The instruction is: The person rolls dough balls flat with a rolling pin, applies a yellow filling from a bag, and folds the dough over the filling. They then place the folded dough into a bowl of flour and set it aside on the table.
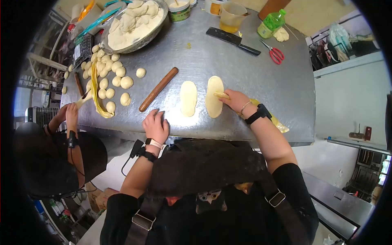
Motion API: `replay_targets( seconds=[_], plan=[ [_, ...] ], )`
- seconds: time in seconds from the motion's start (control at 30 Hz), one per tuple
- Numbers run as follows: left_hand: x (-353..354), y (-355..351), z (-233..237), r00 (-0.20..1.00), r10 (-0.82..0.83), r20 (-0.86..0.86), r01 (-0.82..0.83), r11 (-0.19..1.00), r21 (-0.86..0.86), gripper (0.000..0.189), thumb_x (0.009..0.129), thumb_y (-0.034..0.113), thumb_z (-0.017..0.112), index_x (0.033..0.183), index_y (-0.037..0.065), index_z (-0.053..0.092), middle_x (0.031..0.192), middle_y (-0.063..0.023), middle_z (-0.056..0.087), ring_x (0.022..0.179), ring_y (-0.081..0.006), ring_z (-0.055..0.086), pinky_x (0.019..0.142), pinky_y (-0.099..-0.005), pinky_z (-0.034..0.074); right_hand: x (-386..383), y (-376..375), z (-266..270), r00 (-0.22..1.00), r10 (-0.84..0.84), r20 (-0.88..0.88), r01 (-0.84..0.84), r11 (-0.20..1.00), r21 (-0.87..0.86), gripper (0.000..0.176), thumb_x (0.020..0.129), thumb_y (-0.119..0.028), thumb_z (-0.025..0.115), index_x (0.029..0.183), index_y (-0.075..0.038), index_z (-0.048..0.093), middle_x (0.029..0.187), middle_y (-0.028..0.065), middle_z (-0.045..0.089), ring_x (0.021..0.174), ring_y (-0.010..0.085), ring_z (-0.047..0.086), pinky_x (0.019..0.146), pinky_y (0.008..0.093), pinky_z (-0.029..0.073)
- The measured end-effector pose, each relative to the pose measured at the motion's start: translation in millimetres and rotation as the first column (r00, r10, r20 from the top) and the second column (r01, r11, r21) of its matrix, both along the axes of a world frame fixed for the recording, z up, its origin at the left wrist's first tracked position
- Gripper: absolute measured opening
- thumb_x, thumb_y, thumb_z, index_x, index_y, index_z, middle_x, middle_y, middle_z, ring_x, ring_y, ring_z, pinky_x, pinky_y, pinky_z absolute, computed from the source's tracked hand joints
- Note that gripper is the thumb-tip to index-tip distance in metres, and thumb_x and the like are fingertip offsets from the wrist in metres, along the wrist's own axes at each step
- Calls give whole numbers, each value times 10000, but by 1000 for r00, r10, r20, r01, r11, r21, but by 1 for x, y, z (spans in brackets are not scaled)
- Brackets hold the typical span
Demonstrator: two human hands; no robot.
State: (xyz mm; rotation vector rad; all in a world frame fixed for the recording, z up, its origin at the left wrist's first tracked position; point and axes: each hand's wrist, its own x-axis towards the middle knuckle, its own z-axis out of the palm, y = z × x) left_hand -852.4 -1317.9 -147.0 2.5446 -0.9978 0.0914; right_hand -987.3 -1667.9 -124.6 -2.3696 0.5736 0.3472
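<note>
Two flat, oblong pieces of dough lie side by side on the metal table: a left piece (188, 99) and a right piece (214, 87). My right hand (237, 102) pinches a yellow strip (221, 95) whose tip is over the right piece; I cannot tell exactly what the strip is. Under that wrist, a crumpled yellow plastic sheet (277, 122) runs toward the front edge. My left hand (156, 125) rests at the table's front edge, fingers apart and holding nothing. Just beyond its fingertips lies a wooden rolling pin (159, 89), set diagonally.
Dough balls (126, 82) cluster at left beside another yellow plastic strip (94, 87). A co-worker's hands (70, 112) work there. Behind stands a large bowl of dough (134, 26). A cleaver (232, 41), red-handled scissors (275, 54), a jug (230, 18) and a green bottle (271, 24) are at the back.
</note>
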Motion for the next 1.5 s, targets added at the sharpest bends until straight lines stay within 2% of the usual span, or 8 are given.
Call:
replay_targets(
  seconds=[0.17,0.47,0.77,0.87,0.97,1.1,1.2,1.5],
  plan=[
    [1,2,0,999,-34,23,35,997,-63,328,776,133,634,1102,109,615,1205,-89,564,1157,-297,496,990,-451,340,6,7,1,995,38,-94,-52,988,-146,445,945,-485,508,1054,-70,627,978,181,688,928,371,643,807,456,495],
    [1,2,3,1000,-20,-6,20,995,-98,292,761,99,628,1052,116,624,1172,-79,584,1140,-290,516,982,-442,351,10,1,6,984,115,-134,-130,985,-113,428,963,-437,498,1033,-44,655,978,212,678,929,406,621,823,473,476],
    [2,4,0,1000,-21,8,22,989,-144,238,761,111,629,998,121,650,1124,-51,605,1079,-257,545,959,-421,353,11,-1,13,983,14,-186,-14,1000,0,407,962,-409,509,1031,-36,658,962,200,686,918,391,637,809,464,493],
    [2,5,-2,1000,-19,-17,17,989,-149,237,767,92,632,1002,118,644,1132,-56,612,1092,-265,547,963,-421,359,8,24,33,993,-114,4,113,990,82,416,959,-425,513,1017,-37,653,929,207,685,891,400,638,789,463,497],
    [2,5,0,999,-36,-40,30,989,-146,233,768,85,634,998,120,648,1124,-50,619,1086,-258,551,959,-412,361,14,54,15,996,42,81,-44,999,31,423,959,-435,511,1002,-37,645,918,208,684,875,401,642,779,467,499],
    [3,4,1,999,-34,-37,28,989,-146,231,769,83,636,996,121,651,1118,-44,625,1075,-254,558,956,-407,362,53,91,13,987,162,-1,-162,986,-35,453,977,-458,450,991,-48,641,959,198,686,894,389,651,784,473,502],
    [3,5,-1,998,-24,-49,16,989,-149,232,771,87,634,999,122,652,1121,-42,625,1073,-253,560,955,-406,361,76,104,20,987,75,-139,-94,987,-130,449,990,-440,418,997,-54,648,966,193,689,909,379,653,796,470,503],
    [4,4,1,997,-24,-73,12,988,-154,250,772,99,632,1019,132,646,1125,-34,617,1078,-248,559,967,-399,344,81,102,10,983,50,-178,-80,982,-169,432,995,-390,410,986,-38,658,955,202,687,900,390,650,800,481,498]
  ],
)
